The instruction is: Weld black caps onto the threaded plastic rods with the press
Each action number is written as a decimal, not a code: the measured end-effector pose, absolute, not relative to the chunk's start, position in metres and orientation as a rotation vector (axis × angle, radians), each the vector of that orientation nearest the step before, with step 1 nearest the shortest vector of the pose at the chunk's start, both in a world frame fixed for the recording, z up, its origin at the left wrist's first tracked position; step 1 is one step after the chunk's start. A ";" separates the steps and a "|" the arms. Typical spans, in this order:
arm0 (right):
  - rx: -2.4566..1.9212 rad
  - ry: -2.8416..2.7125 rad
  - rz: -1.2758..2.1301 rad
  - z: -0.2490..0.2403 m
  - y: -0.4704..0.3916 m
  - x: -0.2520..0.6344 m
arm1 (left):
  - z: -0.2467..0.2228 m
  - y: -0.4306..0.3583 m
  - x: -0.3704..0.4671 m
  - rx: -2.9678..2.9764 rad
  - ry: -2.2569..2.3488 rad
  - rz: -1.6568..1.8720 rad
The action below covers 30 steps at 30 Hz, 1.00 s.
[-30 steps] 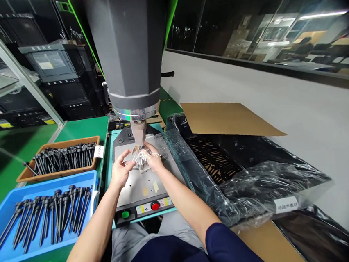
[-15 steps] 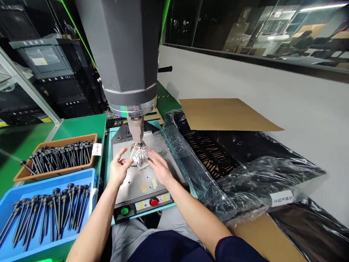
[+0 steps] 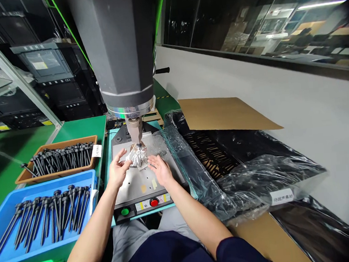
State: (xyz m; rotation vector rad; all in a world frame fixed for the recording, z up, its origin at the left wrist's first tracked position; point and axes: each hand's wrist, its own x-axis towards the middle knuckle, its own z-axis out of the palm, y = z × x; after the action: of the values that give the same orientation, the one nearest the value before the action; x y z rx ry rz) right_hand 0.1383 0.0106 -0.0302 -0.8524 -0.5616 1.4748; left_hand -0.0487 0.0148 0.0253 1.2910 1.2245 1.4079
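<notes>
A foil-wrapped fixture stands on the metal plate, right under the narrow tip of the big grey machine head. On its left side is my left hand, thumb and fingers apart, holding nothing that shows. My right hand is to its right, fingers spread and palm turned inward, with nothing in it. Whether any small part sits in the foil cannot be made out.
A green button and a red button are on the machine's front. Left are an orange tray and a blue tray of black bolt-like parts. Right is a plastic-lined box under a cardboard sheet.
My right hand has opened more, its fingers turning slightly away from the foil-wrapped fixture. My left hand has hardly moved. The view has shifted a little.
</notes>
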 end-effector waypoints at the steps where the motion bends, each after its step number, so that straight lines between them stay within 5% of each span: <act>1: -0.855 -0.558 1.484 -0.030 0.010 0.138 | 0.026 0.014 -0.049 1.280 1.223 1.407; 8: -0.983 -0.575 1.436 -0.048 -0.026 0.159 | 0.015 -0.018 -0.062 1.099 1.413 1.479; 16: -1.661 -1.260 0.298 -0.112 -0.104 0.252 | -0.069 -0.118 -0.091 1.370 2.048 1.381; 22: -1.797 -1.386 0.505 -0.158 -0.121 0.264 | -0.116 -0.149 -0.102 1.350 1.997 1.090; 30: -1.805 -1.328 0.501 -0.163 -0.118 0.262 | -0.121 -0.139 -0.114 1.302 1.978 1.068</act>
State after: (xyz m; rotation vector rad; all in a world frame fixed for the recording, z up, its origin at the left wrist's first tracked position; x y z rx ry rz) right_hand 0.2621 -0.1179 -0.1629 -1.8046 -1.3276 0.5007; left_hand -0.1137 -0.1386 -0.1213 1.3019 1.9779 1.0683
